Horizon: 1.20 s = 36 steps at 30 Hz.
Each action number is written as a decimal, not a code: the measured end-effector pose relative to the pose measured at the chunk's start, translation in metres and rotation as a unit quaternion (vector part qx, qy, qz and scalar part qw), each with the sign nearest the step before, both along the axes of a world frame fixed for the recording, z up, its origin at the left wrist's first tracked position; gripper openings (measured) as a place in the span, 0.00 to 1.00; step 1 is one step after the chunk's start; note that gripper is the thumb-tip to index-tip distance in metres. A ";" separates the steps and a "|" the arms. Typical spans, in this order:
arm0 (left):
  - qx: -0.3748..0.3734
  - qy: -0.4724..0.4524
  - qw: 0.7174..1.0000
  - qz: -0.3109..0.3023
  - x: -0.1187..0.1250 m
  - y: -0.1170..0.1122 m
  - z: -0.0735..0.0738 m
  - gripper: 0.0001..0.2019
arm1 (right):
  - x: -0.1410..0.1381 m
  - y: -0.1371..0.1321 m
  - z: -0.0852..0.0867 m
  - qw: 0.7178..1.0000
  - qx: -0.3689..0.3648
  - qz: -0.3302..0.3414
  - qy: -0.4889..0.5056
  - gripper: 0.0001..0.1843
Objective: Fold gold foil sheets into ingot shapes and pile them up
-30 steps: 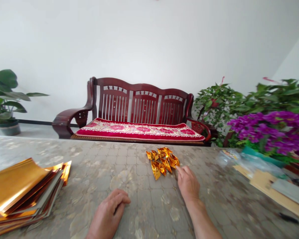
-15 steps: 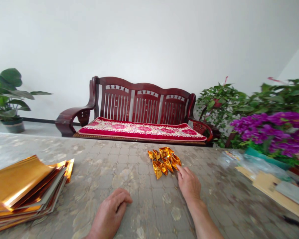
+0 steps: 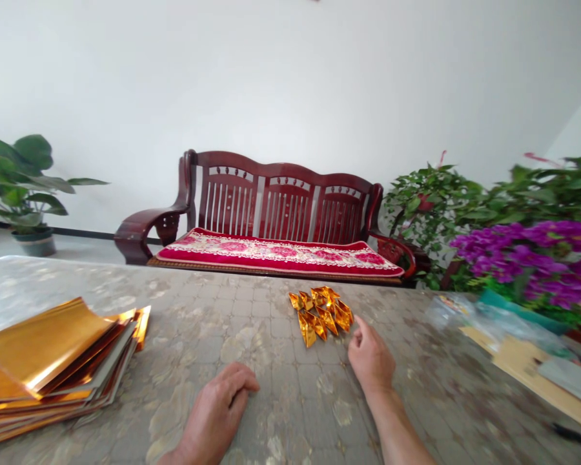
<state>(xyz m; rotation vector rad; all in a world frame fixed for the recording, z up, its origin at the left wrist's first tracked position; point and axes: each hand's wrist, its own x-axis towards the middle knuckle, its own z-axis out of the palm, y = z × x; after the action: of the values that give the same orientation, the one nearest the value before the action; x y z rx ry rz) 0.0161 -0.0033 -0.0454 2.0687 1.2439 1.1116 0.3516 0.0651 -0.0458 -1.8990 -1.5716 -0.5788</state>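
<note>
A small pile of folded gold foil pieces (image 3: 322,313) lies on the patterned table (image 3: 271,342) beyond my hands. My right hand (image 3: 370,358) rests just right of the pile, fingers curled loosely toward it, fingertips close to the nearest piece, holding nothing I can see. On the table nearer to me, my left hand (image 3: 217,410) lies palm down with fingers together and slightly bent, empty. A thick stack of gold foil sheets (image 3: 48,365) sits at the left edge, its top sheet curling up.
Flat card sheets and a clear plastic bag (image 3: 508,336) lie at the right of the table. Purple flowers (image 3: 537,258) and green plants stand behind them. A dark wooden bench (image 3: 275,223) with a red cushion faces the far edge. A potted plant (image 3: 24,194) stands far left.
My right hand has drawn back slightly from the gold pile and its fingers have curled. The view has shifted a little to the left. The left hand has hardly moved.
</note>
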 end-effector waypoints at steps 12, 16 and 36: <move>0.170 0.010 0.985 -0.028 0.004 -0.017 0.007 0.16 | -0.093 -0.027 0.012 0.920 0.115 0.363 -0.091 0.21; 0.199 0.016 0.980 -0.029 0.005 -0.020 0.010 0.17 | -0.100 -0.028 0.012 0.913 0.102 0.383 -0.099 0.21; 0.183 0.081 0.960 0.195 -0.124 -0.003 0.092 0.15 | -0.107 -0.019 -0.006 0.829 0.046 0.528 -0.182 0.26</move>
<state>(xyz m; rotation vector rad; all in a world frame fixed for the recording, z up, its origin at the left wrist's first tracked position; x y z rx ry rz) -0.1082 -0.0063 0.0466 2.2773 1.6868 1.4644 0.2445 0.0464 -0.0518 -0.6055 -2.4353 -0.4798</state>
